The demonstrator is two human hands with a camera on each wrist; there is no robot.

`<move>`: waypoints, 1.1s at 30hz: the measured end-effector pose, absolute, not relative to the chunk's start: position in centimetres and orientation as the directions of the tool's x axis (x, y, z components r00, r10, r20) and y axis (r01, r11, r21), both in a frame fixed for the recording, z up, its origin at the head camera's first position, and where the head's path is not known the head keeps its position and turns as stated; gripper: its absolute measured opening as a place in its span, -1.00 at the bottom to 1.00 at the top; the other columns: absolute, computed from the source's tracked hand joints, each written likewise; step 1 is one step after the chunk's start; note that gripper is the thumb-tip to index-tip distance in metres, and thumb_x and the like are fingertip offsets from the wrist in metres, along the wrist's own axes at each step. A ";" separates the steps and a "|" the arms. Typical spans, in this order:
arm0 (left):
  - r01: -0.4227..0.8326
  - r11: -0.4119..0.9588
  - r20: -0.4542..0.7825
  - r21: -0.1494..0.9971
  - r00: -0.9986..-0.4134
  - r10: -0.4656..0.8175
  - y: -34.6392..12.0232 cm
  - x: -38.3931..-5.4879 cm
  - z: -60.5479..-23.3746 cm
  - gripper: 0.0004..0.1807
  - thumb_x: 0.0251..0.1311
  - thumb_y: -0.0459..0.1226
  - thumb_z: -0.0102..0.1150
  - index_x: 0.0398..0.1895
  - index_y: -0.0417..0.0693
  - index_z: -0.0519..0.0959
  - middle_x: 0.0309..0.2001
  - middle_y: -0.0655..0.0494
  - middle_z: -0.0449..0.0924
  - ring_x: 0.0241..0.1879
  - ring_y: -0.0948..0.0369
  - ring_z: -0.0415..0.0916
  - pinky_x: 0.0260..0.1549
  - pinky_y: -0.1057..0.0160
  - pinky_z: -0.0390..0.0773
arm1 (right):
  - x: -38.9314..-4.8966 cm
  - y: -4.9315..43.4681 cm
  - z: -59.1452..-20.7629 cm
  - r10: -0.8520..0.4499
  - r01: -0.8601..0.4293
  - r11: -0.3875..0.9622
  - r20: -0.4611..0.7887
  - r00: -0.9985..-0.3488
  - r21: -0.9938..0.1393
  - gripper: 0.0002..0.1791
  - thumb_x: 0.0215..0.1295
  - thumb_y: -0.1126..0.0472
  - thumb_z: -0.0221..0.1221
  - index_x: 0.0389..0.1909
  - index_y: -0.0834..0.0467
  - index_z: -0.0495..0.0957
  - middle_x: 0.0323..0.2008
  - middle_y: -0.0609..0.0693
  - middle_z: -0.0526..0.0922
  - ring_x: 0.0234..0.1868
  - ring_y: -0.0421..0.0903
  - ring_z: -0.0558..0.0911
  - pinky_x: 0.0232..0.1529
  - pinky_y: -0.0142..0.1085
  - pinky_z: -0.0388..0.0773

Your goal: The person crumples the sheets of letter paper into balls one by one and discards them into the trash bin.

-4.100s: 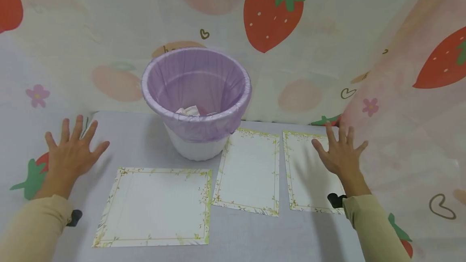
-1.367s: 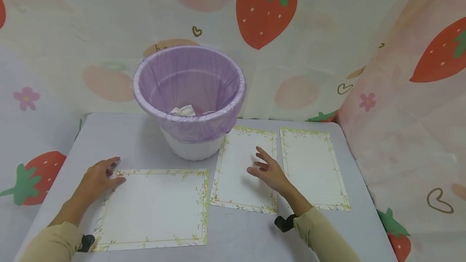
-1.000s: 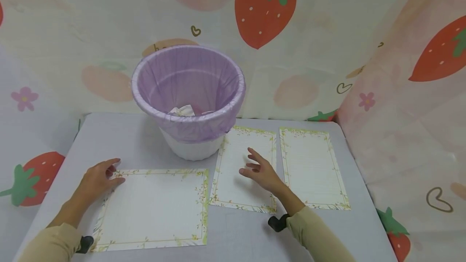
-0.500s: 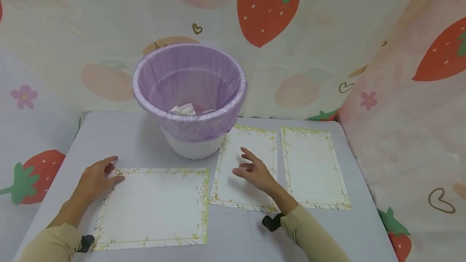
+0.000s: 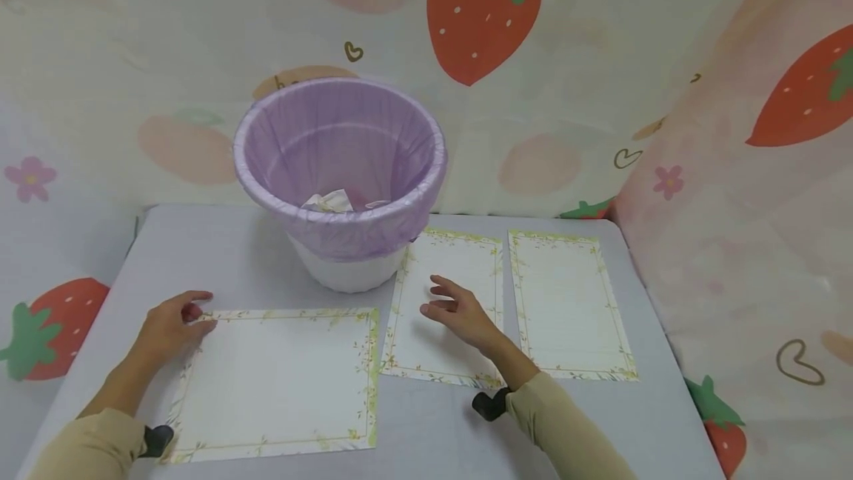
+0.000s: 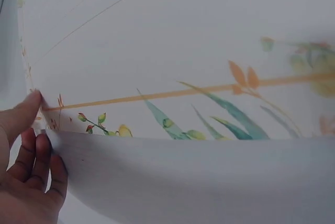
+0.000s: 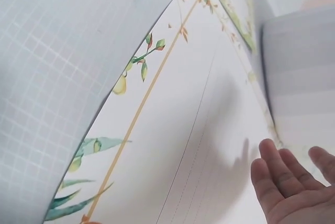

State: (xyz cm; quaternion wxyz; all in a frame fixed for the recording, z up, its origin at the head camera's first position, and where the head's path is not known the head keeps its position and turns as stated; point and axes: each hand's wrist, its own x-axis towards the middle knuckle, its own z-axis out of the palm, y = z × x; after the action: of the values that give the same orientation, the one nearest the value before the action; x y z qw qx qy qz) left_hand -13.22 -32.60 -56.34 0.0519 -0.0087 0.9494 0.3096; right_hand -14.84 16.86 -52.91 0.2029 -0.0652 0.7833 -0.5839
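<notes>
My left hand (image 5: 166,328) is at the far left corner of a sheet of letter paper (image 5: 280,384) with a leafy printed border, lying sideways. In the left wrist view, the thumb (image 6: 23,111) lies on top of that corner and the fingers (image 6: 39,156) curl at its underside, pinching it. My right hand (image 5: 463,317) hovers over a second bordered sheet (image 5: 420,350), its fingers loosely bent and holding nothing. The right wrist view shows the right hand (image 7: 293,182) apart from the sheet (image 7: 178,130), its shadow falling on the paper.
A white bin (image 5: 346,272) with a purple liner (image 5: 340,147) stands behind the sheets, crumpled paper (image 5: 329,201) inside. A third bordered sheet (image 5: 569,310) lies at the right. Strawberry-print cloth (image 5: 483,13) hangs behind the table (image 5: 426,435).
Both hands, earlier spread wide apart, have come inward. The left reached the left sheet's corner; the right moved left over the middle sheet, drifting slightly further in the last second.
</notes>
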 end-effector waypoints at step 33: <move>0.080 0.421 -0.075 0.904 -0.938 0.340 -32.6 -13.4 -45.3 -0.72 0.43 -0.32 0.10 0.16 -0.14 0.49 -0.10 0.10 0.61 -0.26 0.20 0.67 -0.21 0.37 0.65 | -14.3 11.5 -54.2 -0.494 0.107 0.234 -0.213 -0.843 -0.966 -0.34 0.40 0.26 0.19 0.46 0.27 0.22 0.36 0.27 0.36 0.34 0.16 0.42 0.24 -0.09 0.46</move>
State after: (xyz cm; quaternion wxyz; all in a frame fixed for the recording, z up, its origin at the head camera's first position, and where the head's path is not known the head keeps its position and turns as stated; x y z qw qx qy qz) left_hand -13.42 -32.60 -45.33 0.1242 0.1257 0.8336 0.5234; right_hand -14.30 11.52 -54.17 0.2485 -0.1297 0.7450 -0.6053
